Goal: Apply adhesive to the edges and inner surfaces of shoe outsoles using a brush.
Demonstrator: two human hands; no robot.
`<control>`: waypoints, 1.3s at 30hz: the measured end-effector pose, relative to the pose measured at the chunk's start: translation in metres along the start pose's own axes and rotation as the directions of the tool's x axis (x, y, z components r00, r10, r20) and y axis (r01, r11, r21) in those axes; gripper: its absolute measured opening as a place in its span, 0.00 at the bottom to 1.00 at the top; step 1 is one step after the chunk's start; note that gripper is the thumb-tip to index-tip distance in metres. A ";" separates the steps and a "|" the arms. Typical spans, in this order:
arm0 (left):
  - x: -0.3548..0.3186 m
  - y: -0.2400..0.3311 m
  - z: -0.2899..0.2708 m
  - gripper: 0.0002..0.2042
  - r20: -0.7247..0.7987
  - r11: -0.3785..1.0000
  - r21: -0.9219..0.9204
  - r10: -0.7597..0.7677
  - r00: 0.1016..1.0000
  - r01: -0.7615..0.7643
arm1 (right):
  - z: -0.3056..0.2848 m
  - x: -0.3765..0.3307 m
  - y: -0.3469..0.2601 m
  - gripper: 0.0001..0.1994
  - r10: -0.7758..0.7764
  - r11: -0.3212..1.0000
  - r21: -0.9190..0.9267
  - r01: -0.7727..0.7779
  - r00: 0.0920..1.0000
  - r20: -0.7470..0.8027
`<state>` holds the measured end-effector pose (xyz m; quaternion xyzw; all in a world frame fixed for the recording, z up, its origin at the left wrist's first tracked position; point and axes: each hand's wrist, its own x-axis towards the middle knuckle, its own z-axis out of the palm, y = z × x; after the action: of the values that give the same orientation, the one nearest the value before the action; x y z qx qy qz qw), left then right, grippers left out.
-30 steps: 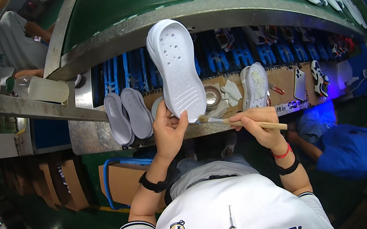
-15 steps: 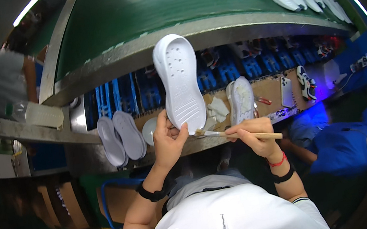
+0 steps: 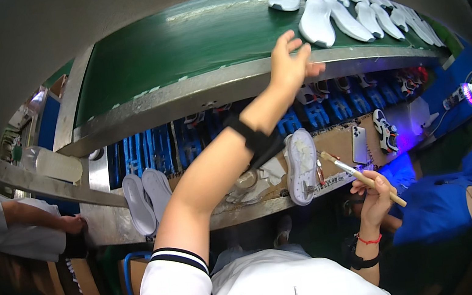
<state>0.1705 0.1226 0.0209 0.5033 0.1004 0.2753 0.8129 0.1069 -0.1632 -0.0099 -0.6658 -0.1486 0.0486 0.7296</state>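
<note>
My left hand [image 3: 291, 66] reaches far out over the steel edge of the green conveyor belt [image 3: 183, 45], fingers apart and empty. Just past its fingertips a white shoe sole [image 3: 315, 22] lies on the belt. My right hand [image 3: 373, 195] stays low near my body, shut on a thin wooden-handled brush [image 3: 357, 176] whose tip points up and left. On the steel bench [image 3: 106, 223] in front of me lies another white sole [image 3: 302, 165], close to the brush tip.
Several white soles [image 3: 378, 13] lie in a row on the belt at the upper right. A pair of white soles [image 3: 148, 199] rests at the bench's left. Blue racks [image 3: 150, 152] sit under the belt. A person in blue [image 3: 465, 191] sits right; another person's arm [image 3: 31, 220] is left.
My left hand, which held a white sole upright before me, has stretched out to the belt and let it go there. My right hand with the brush dropped lower and to the right.
</note>
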 end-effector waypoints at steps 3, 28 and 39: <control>-0.090 -0.040 -0.044 0.22 -0.030 0.923 0.230 0.324 0.946 -0.309 | 0.007 -0.007 0.011 0.19 0.065 0.998 -0.012 -0.064 0.993 0.095; -0.417 -0.021 -0.424 0.15 -0.865 0.673 0.399 0.053 0.498 0.622 | 0.067 -0.040 0.057 0.16 0.271 0.960 -0.097 -0.262 0.789 0.552; -0.313 0.018 -0.207 0.23 -0.504 0.974 0.146 -0.078 0.860 0.174 | 0.096 -0.043 0.045 0.14 0.209 0.968 -0.046 -0.246 0.691 0.693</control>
<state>-0.1866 0.1147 -0.0965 0.4820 0.3633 0.3305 0.7255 0.0449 -0.0780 -0.0544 -0.5937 -0.3254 0.3873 0.6258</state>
